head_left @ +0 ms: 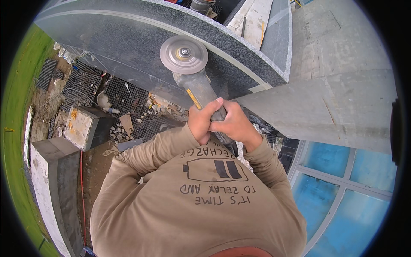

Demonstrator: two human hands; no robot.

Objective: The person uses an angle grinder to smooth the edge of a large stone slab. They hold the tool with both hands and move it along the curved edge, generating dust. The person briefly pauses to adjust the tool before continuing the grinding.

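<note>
My left hand (pixel 201 123) and my right hand (pixel 238 124) are both closed around the dusty grey body of an angle grinder (pixel 198 85), thumbs close together. The grinder points away from me. Its round disc (pixel 184 55) faces up, its surface streaked as if spinning. A narrow yellow strip shows on the left side of the body. Under and beyond the disc lies a large dark grey stone slab (pixel 128 38) with a curved far edge and a pale line along it. Whether the disc touches the stone, I cannot tell.
A grey concrete surface (pixel 321 103) stands to the right, above blue panes in a grey frame (pixel 319 192). At left are stone blocks (pixel 87 126), a curved slab (pixel 55 171), a red cable (pixel 82 188), black grids (pixel 126 92) and rubble. Grass borders the far left.
</note>
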